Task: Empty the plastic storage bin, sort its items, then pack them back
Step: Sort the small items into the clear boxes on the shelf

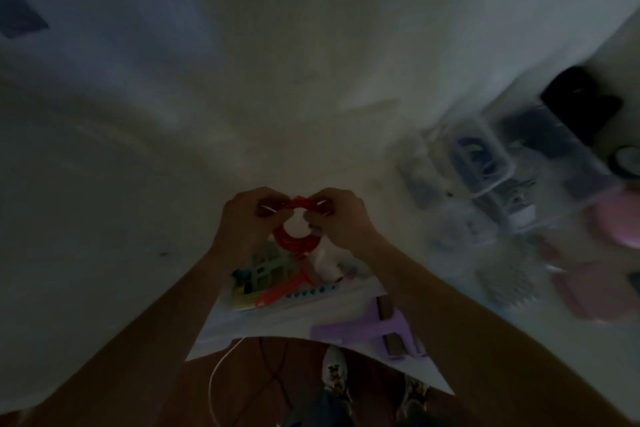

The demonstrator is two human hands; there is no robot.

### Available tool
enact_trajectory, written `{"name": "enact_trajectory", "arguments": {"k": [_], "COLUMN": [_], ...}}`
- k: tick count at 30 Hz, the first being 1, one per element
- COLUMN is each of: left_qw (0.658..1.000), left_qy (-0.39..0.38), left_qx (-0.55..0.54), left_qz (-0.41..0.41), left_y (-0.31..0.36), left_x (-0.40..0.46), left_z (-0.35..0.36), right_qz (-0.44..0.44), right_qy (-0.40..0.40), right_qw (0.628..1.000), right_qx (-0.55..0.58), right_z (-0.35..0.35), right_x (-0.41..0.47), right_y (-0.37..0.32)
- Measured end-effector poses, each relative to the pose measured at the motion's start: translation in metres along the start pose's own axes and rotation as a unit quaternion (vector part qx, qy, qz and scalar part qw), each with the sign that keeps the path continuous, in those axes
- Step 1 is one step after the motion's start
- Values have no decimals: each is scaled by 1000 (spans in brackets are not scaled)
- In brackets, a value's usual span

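A red ring-shaped item (295, 230), maybe a coil of red cord, is held up between both hands above the near edge of the white table (145, 156). The left hand (247, 218) pinches its upper left part with curled fingers, and the right hand (337, 215) pinches its upper right part in the same way; the fingers of both are closed on the red item. The picture is dark and blurred, so the exact form of the item is hard to tell.

Just under the hands, at the table edge, lies a small pile of sorted things: a red flat tool (287, 288), a pale green plastic piece (270, 265) and a white strip with a row of dark dots (318, 289). Near them, to the right, a lilac plastic object (360, 328) rests on the table edge.

Further to the right stand clear plastic containers (485, 163), blurred, with dark things inside. I cannot tell which of them is the storage bin. Beside them there are a black object (581, 104) and pink objects (620, 218) at the right border.

Below the table a reddish-brown floor (263, 381) is visible, with a thin white cable (214, 381) and a shoe (334, 374) of the person
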State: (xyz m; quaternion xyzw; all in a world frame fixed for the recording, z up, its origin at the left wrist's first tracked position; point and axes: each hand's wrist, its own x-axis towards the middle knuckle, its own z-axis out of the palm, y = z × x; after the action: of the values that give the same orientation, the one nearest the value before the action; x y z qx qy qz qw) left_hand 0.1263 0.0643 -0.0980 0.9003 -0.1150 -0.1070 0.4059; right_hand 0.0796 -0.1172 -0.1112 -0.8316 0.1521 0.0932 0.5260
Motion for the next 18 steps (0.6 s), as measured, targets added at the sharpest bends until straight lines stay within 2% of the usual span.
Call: {"name": "enact_trajectory", "arguments": {"k": [3, 6, 10, 12, 14, 16, 18], "left_qw": [998, 993, 995, 997, 998, 999, 999], "left_qy": [-27, -72, -58, -46, -37, -32, -29], "left_qx": [-59, -87, -66, -37, -11, 9, 18], "left_qz": [16, 38, 55, 56, 54, 42, 25], "left_y": [56, 109, 157, 169, 172, 168, 159], "left_x": [3, 7, 4, 0, -4, -7, -10], "left_z": [12, 40, 79, 94, 103, 107, 108], "right_qz": [9, 31, 94, 147, 198, 234, 231], "right_qy": [112, 243, 372, 407, 430, 449, 437], "right_qw": [992, 968, 895, 861, 840, 829, 835], "right_qx": [48, 60, 227, 268, 264, 239, 243], "right_z": [-51, -111, -188, -217, -238, -254, -267], "right_x": [-37, -74, -110, -115, -114, -107, -99], "right_y": [0, 13, 50, 80, 110, 129, 135]}}
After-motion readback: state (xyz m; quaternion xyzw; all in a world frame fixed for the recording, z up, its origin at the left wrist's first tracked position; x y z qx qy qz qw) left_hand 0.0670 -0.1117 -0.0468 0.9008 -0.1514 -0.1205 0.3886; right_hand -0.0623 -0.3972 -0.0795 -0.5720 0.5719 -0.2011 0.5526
